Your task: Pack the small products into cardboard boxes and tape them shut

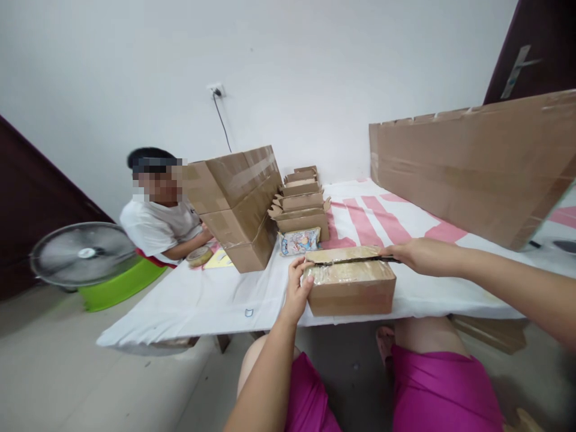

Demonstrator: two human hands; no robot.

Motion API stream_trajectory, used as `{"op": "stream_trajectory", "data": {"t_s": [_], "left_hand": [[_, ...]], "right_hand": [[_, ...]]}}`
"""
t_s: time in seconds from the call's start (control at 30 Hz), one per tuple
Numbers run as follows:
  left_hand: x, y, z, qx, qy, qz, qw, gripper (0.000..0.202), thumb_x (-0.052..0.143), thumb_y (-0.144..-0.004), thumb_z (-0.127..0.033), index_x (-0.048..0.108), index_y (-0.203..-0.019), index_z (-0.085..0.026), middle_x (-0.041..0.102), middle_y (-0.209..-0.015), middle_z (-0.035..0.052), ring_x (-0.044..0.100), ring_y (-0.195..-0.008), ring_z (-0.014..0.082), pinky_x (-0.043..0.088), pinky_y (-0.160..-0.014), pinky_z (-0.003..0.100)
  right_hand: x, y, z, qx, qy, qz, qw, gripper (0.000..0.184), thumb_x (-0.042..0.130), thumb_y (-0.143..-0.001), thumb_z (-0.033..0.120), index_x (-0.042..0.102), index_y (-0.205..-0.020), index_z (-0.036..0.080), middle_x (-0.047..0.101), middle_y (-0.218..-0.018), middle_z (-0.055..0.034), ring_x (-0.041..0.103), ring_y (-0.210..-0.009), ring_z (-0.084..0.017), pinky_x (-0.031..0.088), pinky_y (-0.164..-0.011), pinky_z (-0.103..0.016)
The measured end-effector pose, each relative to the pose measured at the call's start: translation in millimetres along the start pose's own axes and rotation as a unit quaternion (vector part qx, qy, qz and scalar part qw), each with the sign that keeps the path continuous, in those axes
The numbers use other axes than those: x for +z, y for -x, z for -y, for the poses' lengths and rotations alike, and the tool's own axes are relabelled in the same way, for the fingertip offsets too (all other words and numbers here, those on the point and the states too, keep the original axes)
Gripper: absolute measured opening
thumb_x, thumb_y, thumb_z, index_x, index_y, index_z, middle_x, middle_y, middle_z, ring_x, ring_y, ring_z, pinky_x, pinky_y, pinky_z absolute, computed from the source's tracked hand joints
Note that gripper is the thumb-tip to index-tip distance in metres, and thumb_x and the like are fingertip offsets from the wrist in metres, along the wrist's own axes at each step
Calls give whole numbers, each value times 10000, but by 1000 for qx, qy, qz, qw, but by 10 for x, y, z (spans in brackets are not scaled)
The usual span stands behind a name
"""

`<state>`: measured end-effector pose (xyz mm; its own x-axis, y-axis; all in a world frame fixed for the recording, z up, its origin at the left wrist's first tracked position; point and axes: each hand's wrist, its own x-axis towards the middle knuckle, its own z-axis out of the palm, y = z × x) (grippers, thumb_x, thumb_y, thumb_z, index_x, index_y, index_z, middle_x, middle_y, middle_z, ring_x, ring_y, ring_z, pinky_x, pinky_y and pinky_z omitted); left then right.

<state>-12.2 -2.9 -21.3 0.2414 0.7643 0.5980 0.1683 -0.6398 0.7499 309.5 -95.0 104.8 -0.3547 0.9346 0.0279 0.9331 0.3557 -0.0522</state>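
Observation:
A small brown cardboard box (351, 297), with shiny clear tape on its top, sits at the front edge of the cloth-covered table. A dark slit runs across the top, and the flap behind it is slightly raised. My left hand (297, 289) grips the box's left end, fingers over the top edge and thumb at the near side. At the right end of the slit, my right hand (407, 257) is closed on a thin dark object (390, 259); its kind is not clear. Behind the box lies a printed plastic packet (300, 242).
Stacked taped boxes (236, 207) stand left of centre, beside a row of open small boxes (299, 207). A large carton (472, 165) stands at right. Across the table's left side sits a person (157, 225) near a tape roll (199, 257). A fan (87, 253) is at far left.

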Motion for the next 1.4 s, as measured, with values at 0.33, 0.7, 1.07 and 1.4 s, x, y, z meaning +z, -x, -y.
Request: {"op": "stream_trajectory", "data": {"t_s": [0.33, 0.7, 1.07, 1.4], "left_hand": [[2, 38, -121, 46, -8, -28, 999, 424, 609, -823, -443, 585, -1196, -244, 485, -1250, 95, 419, -1264, 271, 280, -1106, 468], [43, 145, -317, 35, 73, -41, 996, 259, 663, -796, -384, 641, -988, -212, 666, -1016, 78, 595, -1032, 251, 463, -924, 421], [-98, 123, -459, 128, 94, 109, 981, 452, 489, -809, -627, 680, -876, -223, 663, -935, 113, 558, -1060, 318, 388, -991, 550], [44, 90, -128, -33, 203, -72, 976, 463, 659, -735, -544, 600, -1076, -236, 490, -1297, 97, 435, -1264, 283, 391, -1025, 426]], "right_hand": [[67, -47, -26, 138, -258, -8, 956, 475, 314, -930, 340, 460, -1371, 242, 648, -795, -31, 576, -527, -118, 493, -567, -251], [473, 15, -375, 105, -85, -136, 982, 457, 301, -942, 337, 475, -1350, 226, 626, -1250, -82, 629, -1037, -253, 492, -870, -390], [1190, 163, -763, 81, -61, -21, 995, 319, 512, -830, 259, 683, -1090, 186, 676, -1010, -134, 637, -957, -273, 489, -840, -375], [588, 50, -80, 33, -178, -291, 939, 357, 400, -926, 419, 653, -1029, 189, 683, -1021, -114, 608, -988, -252, 469, -897, -413]]}}
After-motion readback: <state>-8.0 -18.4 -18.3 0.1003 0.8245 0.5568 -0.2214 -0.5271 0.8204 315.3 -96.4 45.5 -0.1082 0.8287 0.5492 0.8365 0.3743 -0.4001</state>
